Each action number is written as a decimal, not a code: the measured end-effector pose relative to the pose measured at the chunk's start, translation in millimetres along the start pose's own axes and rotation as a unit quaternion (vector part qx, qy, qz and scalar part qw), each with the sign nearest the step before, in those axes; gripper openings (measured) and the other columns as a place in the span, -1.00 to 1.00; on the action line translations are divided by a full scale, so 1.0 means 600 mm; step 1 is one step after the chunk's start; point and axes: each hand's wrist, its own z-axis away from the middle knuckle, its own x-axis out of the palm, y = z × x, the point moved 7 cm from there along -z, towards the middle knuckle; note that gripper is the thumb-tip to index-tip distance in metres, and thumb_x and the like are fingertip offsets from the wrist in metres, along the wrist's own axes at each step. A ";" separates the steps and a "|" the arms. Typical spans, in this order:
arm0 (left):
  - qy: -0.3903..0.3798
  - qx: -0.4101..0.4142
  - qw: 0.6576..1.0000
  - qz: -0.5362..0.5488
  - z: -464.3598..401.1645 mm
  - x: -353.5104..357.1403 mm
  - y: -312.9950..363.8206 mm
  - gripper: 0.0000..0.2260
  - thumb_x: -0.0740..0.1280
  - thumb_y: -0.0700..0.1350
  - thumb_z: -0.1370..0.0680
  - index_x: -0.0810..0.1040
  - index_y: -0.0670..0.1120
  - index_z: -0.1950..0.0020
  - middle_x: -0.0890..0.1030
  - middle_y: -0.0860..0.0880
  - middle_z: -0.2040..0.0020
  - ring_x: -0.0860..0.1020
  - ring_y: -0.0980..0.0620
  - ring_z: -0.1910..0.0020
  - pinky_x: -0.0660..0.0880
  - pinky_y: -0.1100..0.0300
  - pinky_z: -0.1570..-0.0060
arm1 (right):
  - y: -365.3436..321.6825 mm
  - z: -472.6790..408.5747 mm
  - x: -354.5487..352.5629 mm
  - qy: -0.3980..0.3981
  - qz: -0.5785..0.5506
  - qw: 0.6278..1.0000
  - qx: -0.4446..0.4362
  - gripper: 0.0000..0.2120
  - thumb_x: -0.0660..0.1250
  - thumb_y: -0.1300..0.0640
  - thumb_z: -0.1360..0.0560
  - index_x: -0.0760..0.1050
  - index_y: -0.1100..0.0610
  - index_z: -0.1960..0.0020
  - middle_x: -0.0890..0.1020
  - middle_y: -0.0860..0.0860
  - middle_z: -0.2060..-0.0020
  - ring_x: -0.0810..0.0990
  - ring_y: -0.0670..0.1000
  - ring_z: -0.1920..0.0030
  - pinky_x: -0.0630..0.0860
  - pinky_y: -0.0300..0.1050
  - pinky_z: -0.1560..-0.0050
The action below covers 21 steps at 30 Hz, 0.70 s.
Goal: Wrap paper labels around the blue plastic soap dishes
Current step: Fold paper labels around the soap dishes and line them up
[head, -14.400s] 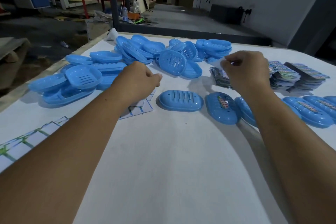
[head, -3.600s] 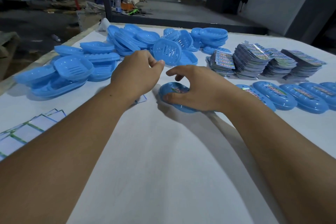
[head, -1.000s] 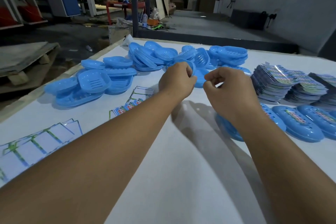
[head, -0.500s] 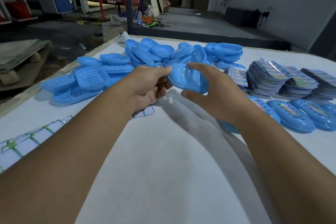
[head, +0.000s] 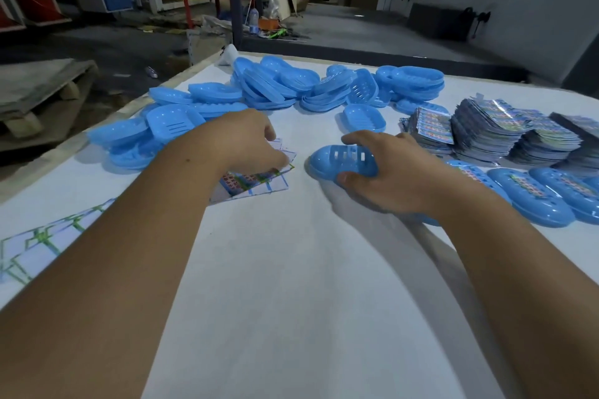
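While right fingers (head: 353,178) grip soap dish (head: 340,160), left fingers (head: 275,160) pinch labels (head: 259,178).

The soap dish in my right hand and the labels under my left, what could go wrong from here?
1. The left hand rests its fingers on a small fanned pile of labels; it may lift several at once.
2. The right hand holds the soap dish by one end only, so it could twist while being wrapped.
3. The right forearm lies close over the finished dishes and could nudge them.
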 end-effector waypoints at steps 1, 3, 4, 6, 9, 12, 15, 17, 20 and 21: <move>-0.016 0.004 1.000 -0.012 0.000 0.004 -0.001 -0.49 0.46 0.22 -0.46 0.48 0.10 -0.35 0.53 0.03 -0.25 0.50 0.02 -0.09 0.48 0.08 -0.03 | 0.002 0.000 0.003 -0.011 0.004 1.000 0.009 -0.39 0.32 -0.27 -0.51 0.29 -0.16 -0.50 0.55 0.03 -0.29 0.38 0.17 -0.33 0.33 0.00 -0.16; -0.029 0.004 0.999 -0.025 -0.001 0.008 -0.003 -0.45 0.49 0.20 -0.44 0.46 0.10 -0.37 0.53 0.03 -0.25 0.50 0.01 -0.09 0.50 0.08 -0.02 | 0.002 0.001 0.008 -0.032 0.009 0.999 0.020 -0.40 0.30 -0.28 -0.52 0.28 -0.17 -0.50 0.55 0.04 -0.28 0.40 0.17 -0.32 0.38 0.04 -0.18; -0.027 0.000 0.999 -0.023 -0.002 0.006 -0.004 -0.45 0.50 0.18 -0.43 0.46 0.10 -0.38 0.53 0.05 -0.21 0.51 0.02 -0.07 0.50 0.09 0.04 | 0.001 0.002 0.009 -0.038 0.013 0.999 0.021 -0.40 0.30 -0.28 -0.53 0.27 -0.17 -0.51 0.55 0.04 -0.29 0.40 0.17 -0.32 0.38 0.04 -0.17; -0.014 -0.007 1.000 -0.009 -0.003 0.002 -0.004 -0.45 0.52 0.15 -0.43 0.48 0.09 -0.37 0.51 0.07 -0.11 0.51 0.04 -0.01 0.44 0.14 0.21 | -0.001 0.001 0.010 -0.043 0.015 0.999 0.020 -0.40 0.28 -0.28 -0.54 0.25 -0.16 -0.52 0.53 0.03 -0.31 0.41 0.16 -0.32 0.37 0.05 -0.16; 0.002 -0.017 1.000 0.014 -0.004 -0.002 -0.003 -0.44 0.55 0.13 -0.41 0.49 0.08 -0.36 0.48 0.09 0.01 0.49 0.12 0.17 0.35 0.18 0.36 | -0.004 0.001 0.010 -0.047 0.019 0.999 0.017 -0.38 0.27 -0.29 -0.54 0.23 -0.15 -0.53 0.51 0.03 -0.35 0.40 0.16 -0.33 0.38 0.06 -0.20; 0.031 -0.014 0.998 0.058 -0.010 -0.006 -0.002 -0.52 0.56 0.02 -0.43 0.54 0.09 -0.32 0.44 0.10 0.14 0.44 0.15 0.24 0.32 0.20 0.39 | -0.005 0.002 0.011 -0.048 0.017 0.999 0.017 -0.36 0.28 -0.32 -0.53 0.23 -0.15 -0.54 0.47 0.03 -0.39 0.39 0.16 -0.36 0.38 0.08 -0.26; 0.088 0.001 0.985 0.145 -0.017 -0.016 0.002 -0.71 0.52 -0.07 -0.48 0.61 0.15 -0.16 0.56 0.05 0.03 0.46 0.17 0.23 0.37 0.22 0.35 | -0.005 0.001 0.008 -0.032 0.007 0.999 0.019 -0.33 0.29 -0.36 -0.49 0.26 -0.16 -0.52 0.44 0.01 -0.42 0.33 0.16 -0.41 0.36 0.09 -0.28; 0.121 0.006 0.961 0.250 -0.018 -0.020 0.005 -0.79 0.51 -0.05 -0.49 0.59 0.20 -0.03 0.57 0.03 -0.06 0.55 0.15 0.20 0.42 0.24 0.36 | -0.007 0.000 -0.003 0.012 -0.029 0.999 0.017 -0.37 0.31 -0.34 -0.49 0.33 -0.14 -0.49 0.48 -0.03 -0.40 0.34 0.12 -0.41 0.35 0.05 -0.29; 0.126 0.024 0.892 0.434 -0.015 -0.011 0.022 -0.79 0.54 -0.07 -0.47 0.60 0.17 0.00 0.68 -0.01 0.01 0.70 0.09 0.25 0.61 0.18 0.34 | -0.008 -0.004 -0.025 0.112 -0.179 0.977 0.017 -0.52 0.40 -0.21 -0.52 0.47 -0.09 -0.38 0.62 -0.11 -0.22 0.55 -0.03 -0.25 0.48 -0.03 -0.27; 0.123 0.033 0.867 0.483 -0.012 -0.007 0.031 -0.77 0.55 -0.10 -0.46 0.61 0.15 -0.03 0.70 -0.03 0.05 0.71 0.08 0.26 0.64 0.17 0.31 | -0.010 -0.005 -0.026 0.120 -0.248 0.961 0.020 -0.55 0.43 -0.17 -0.51 0.48 -0.08 -0.35 0.66 -0.13 -0.13 0.61 -0.07 -0.15 0.54 -0.03 -0.19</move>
